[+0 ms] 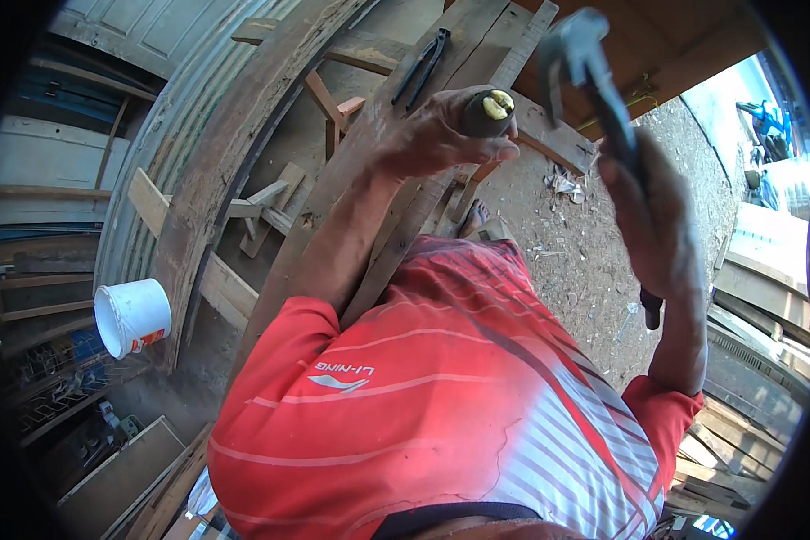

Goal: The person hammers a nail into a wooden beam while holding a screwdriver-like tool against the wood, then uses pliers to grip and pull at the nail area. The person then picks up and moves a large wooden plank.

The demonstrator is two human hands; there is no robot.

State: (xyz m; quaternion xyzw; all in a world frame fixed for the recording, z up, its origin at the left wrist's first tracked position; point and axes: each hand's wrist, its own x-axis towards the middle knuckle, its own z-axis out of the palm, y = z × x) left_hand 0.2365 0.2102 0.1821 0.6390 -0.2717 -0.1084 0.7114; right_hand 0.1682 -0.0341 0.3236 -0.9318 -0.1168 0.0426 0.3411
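Note:
My left hand (pixel 450 135), above a wooden bench (pixel 333 225), is closed around a dark round handle with a pale yellowish, split-looking end (pixel 497 105) facing up. The handle's lower part is hidden by my fingers, so I cannot tell what tool it belongs to. My right hand (pixel 652 216) grips a hammer (pixel 614 117) by its dark handle. Raised to the right of my left hand, the hammer has its metal head up and apart from the yellowish end; head and hand are smeared by motion. Pincers (pixel 421 68) with dark handles lie on the bench just beyond my left hand.
A long weathered plank (pixel 234 135) runs along the left, near wood offcuts (pixel 274 198). A white bucket (pixel 133 315) stands farther left. Litter (pixel 564 187) is scattered on the dirt floor (pixel 576 270). Stacked boards (pixel 760 297) are at the right; a brown wooden panel (pixel 675 54) is ahead.

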